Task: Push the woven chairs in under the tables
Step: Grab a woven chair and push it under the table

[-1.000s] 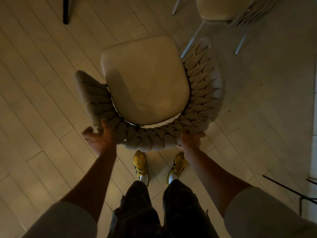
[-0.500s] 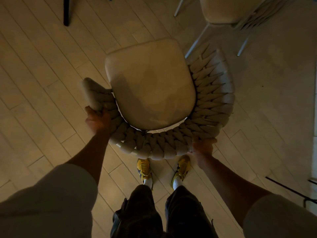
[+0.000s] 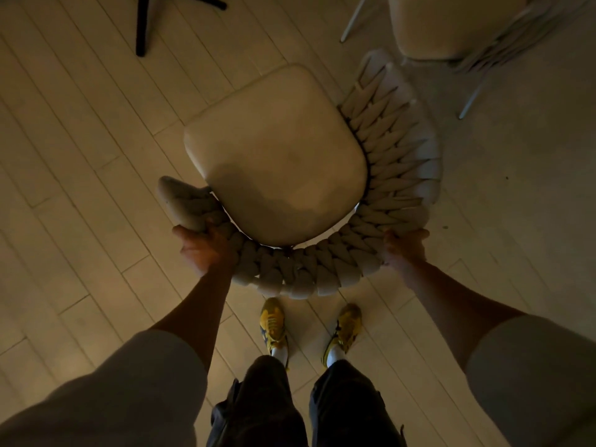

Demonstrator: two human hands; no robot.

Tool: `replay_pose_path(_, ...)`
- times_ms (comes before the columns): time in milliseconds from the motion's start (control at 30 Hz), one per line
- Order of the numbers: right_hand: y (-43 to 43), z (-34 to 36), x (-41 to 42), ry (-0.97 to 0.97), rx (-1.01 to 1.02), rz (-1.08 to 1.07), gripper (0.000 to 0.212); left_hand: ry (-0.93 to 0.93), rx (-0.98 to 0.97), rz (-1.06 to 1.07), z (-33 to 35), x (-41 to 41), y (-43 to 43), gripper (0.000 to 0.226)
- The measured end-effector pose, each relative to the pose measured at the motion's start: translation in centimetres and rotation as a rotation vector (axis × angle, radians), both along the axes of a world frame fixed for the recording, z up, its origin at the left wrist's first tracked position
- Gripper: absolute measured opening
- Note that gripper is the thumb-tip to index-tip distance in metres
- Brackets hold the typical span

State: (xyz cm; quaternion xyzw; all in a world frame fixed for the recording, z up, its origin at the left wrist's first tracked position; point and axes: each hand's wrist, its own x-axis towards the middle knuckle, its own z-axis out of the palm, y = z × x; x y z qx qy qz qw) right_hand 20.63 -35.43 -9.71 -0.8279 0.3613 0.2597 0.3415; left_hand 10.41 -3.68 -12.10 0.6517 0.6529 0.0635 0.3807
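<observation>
I grip the chair (image 3: pixel 277 156) by its woven back (image 3: pixel 306 272), left hand (image 3: pixel 206 250) curled round one side and right hand (image 3: pixel 404 250) round the other, to steer it straight; it stands on the floor (image 3: pixel 80 188) just before my feet (image 3: pixel 274 327), not yet pushed in.

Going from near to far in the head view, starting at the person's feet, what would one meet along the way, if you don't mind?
The yellow shoes → woven chair backrest → seat cushion → second chair.

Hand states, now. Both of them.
Left hand: closed, holding the backrest of the woven chair.
Right hand: closed, holding the same backrest on its other side.
</observation>
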Motion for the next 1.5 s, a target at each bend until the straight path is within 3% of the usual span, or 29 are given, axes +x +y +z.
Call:
replay_pose_path(433,0.7,-0.4,-0.3,-0.034,-0.059,-0.068,0.064,0.021,-0.014,-0.02,0.3,0.1,-0.3,0.042)
replay_pose_path(533,0.6,-0.2,-0.3,-0.013,-0.041,-0.052,0.073,0.013,0.019,-0.007,0.3,-0.3,-0.8,0.045)
replay_pose_path(667,-0.7,-0.3,-0.4,0.031,0.074,-0.017,0.073,-0.046,0.067,0.004,0.2,-1.7,-4.1,0.055)
replay_pose_path(767,-3.1,0.3,-0.2,0.169,0.288,0.03,0.074,-0.098,0.12,0.107,-0.1,-2.7,-8.4,0.057)
replay_pose_path(933,-7.6,3.0,2.8,0.324,0.187,0.653,0.073,-0.159,0.098,0.334,-0.7,-3.0,-14.0,0.058)
replay_pose_path(1033,-9.2,4.0,5.9,0.356,0.04,1.189,0.079,-0.213,0.057,0.453,-1.0,-2.7,-16.5,0.058)
replay_pose_path(1167,-8.4,6.6,10.0,0.207,-0.029,1.781,0.036,-0.228,0.05,0.523,-1.2,-1.9,-18.1,0.06)
replay_pose_path(1233,-7.4,6.9,11.5,0.039,0.005,1.925,0.026,-0.218,0.062,0.499,-1.2,-2.2,-18.5,0.061)
replay_pose_path(1333,-6.2,5.2,13.0,-0.259,0.121,1.979,0.018,-0.219,0.098,0.428,-1.1,-3.2,-19.1,0.067)
replay_pose_path(1433,-6.2,2.1,13.9,-0.497,0.131,1.993,0.029,-0.279,0.117,0.403,-0.5,-3.9,-19.9,0.063)
replay_pose_path(1500,-7.4,-0.2,14.1,-0.576,0.027,1.987,0.04,-0.343,0.137,0.385,0.1,-4.2,-20.4,0.057)
